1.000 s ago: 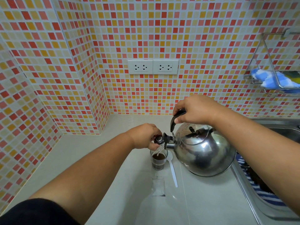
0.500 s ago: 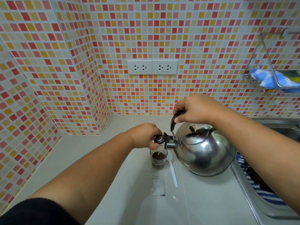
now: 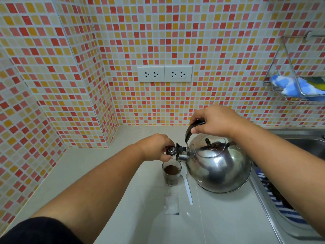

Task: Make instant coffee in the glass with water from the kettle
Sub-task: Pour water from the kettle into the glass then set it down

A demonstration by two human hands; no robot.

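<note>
**Pour stream gone, kettle barely shifted**

Stream visible a second ago between spout and glass no longer shows; hands and kettle sit almost where they were.

- right hand [image 3: 213, 121]: fingers wrapped around the black handle [image 3: 190, 129], carrying the steel kettle [image 3: 218, 166]. Kettle tilted toward the left, spout down, body hanging just above the counter [image 3: 123, 182].
- left hand [image 3: 154, 147]: fingers pinched on the black spout cap [image 3: 171, 150], holding it flipped open and away from the spout mouth.
- glass [image 3: 171, 173]: upright on the counter, directly under the spout tip, not touching it. Dark brown liquid inside, surface sits below the rim. Can't tell if any water is falling at this instant.
- white plastic spoon [image 3: 186, 185]: flat on the counter just right of the glass, bowl end partly under the kettle, handle pointing toward the person.
- clear sachet [image 3: 171, 205]: lies on the counter in front of the glass, looks emptied.
- right edge: steel sink [image 3: 306, 145] with a blue-striped cloth [image 3: 274, 199] beside it. Wire rack [image 3: 288, 88] on the tiled wall holds a blue sponge [image 3: 295, 87]. Double wall socket [image 3: 164, 73] above the counter.
</note>
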